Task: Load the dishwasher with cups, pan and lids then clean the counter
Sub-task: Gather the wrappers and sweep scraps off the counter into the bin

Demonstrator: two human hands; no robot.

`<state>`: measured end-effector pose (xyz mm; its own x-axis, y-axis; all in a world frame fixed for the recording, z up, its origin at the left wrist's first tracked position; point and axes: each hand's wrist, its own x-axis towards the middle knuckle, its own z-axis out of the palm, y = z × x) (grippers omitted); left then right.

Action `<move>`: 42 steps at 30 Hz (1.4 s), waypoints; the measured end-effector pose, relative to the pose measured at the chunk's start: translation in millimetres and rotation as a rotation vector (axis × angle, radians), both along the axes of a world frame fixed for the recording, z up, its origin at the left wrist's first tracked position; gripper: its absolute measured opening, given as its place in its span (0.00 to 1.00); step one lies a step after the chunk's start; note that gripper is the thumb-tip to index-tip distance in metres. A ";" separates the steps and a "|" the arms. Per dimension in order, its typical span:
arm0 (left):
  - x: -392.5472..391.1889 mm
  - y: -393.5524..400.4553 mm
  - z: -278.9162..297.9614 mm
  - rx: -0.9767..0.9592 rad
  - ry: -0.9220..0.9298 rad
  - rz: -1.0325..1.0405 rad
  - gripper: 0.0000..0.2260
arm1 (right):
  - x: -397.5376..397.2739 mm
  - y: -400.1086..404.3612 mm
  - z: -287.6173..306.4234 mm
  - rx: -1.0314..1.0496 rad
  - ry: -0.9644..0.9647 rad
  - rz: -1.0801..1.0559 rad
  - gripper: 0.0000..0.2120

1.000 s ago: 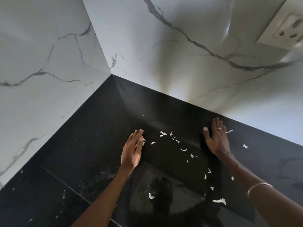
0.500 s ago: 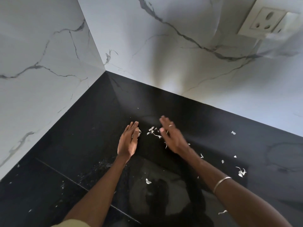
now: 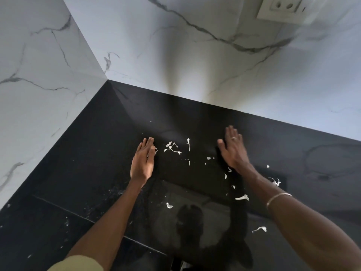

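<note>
On black counter (image 3: 97, 173) — left hand (image 3: 142, 163), right hand (image 3: 233, 151) flat, fingers straight, white scraps (image 3: 172, 147) between.

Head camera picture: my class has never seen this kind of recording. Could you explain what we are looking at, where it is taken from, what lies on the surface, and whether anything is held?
The camera sits on a person's head, looking down at their own two bare hands. There is no machine. The left hand and right hand are both flat and open on a black counter in a corner of white marble walls. Pale food scraps lie scattered between and around the hands. Nothing is held. A wall socket is at the upper right.
</note>
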<state>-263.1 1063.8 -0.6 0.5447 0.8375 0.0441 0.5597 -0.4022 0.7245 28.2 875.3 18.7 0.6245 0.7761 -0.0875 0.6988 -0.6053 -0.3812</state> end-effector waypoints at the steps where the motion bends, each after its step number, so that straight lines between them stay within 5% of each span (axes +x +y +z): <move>1: -1.0 0.1 -0.7 -0.012 0.000 0.005 0.25 | -17.8 15.1 -0.9 0.008 0.020 0.063 0.31; 10: 0.0 -25.4 10.1 -0.022 -0.060 -0.201 0.23 | -183.1 61.3 9.7 0.088 0.250 0.594 0.26; 14: -2.7 -45.9 6.2 -0.060 -0.178 -0.180 0.25 | -150.1 22.8 25.5 0.288 0.462 0.445 0.26; 17: -0.1 -63.2 5.1 -0.111 -0.250 -0.162 0.23 | -78.1 -38.9 32.0 0.372 0.251 0.266 0.24; 20: 2.0 -77.0 4.8 -0.138 -0.280 -0.146 0.23 | 0.0 -107.3 27.5 0.256 0.019 -0.025 0.28; 24: 4.1 -90.9 2.2 -0.161 -0.280 -0.151 0.24 | 35.2 -168.3 13.8 -0.003 -0.002 -0.316 0.40; 29: 4.1 -96.5 -1.0 -0.183 -0.281 -0.120 0.26 | -21.1 -131.1 -0.4 0.011 -0.011 -0.163 0.34; 36: 3.4 -113.1 4.1 -0.166 -0.268 -0.110 0.27 | -162.0 -51.1 7.4 0.065 0.099 0.206 0.38; 42: -0.1 -123.4 4.7 -0.139 -0.254 -0.150 0.26 | -154.0 -79.8 26.2 0.238 0.300 0.243 0.29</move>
<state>-263.2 940.4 4.1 0.6490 0.7560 0.0855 0.2957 -0.3543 0.8871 -125.8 795.5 44.9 0.3956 0.9176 -0.0377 0.6474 -0.3078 -0.6973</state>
